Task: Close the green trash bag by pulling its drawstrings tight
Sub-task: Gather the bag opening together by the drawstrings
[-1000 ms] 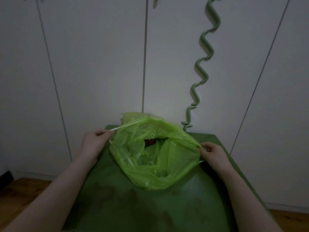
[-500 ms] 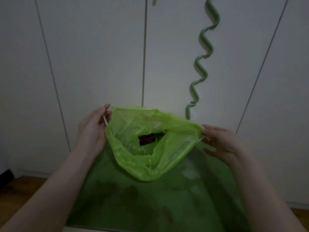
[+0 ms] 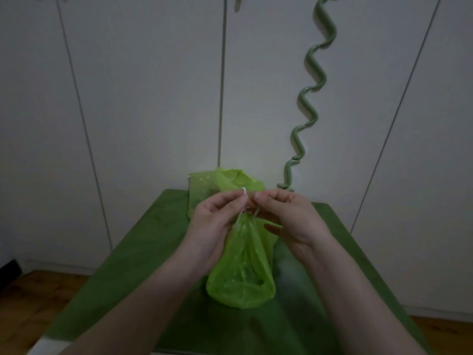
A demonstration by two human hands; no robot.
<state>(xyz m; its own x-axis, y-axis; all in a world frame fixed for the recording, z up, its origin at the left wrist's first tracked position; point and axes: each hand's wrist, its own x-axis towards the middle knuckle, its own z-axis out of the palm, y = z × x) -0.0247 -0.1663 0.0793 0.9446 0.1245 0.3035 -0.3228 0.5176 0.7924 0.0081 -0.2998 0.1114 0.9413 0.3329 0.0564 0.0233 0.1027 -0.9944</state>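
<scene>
The light green trash bag (image 3: 243, 272) stands on the green table (image 3: 133, 252), its mouth gathered into a narrow neck between my hands. My left hand (image 3: 212, 226) pinches a white drawstring (image 3: 242, 194) above the neck. My right hand (image 3: 286, 216) pinches the other drawstring beside it, fingertips almost touching the left ones. A loose flap of the bag (image 3: 222, 183) sticks up behind the hands. What lies inside the bag is hidden.
White cupboard doors (image 3: 153, 98) stand right behind the table. A green spiral rod (image 3: 307, 98) rises from the table's far right corner. Wooden floor (image 3: 30, 303) shows to the left and right of the table.
The hands were apart at the sides of the wide-open bag; they have come together over the middle, and the mouth has drawn shut into a bunched neck.
</scene>
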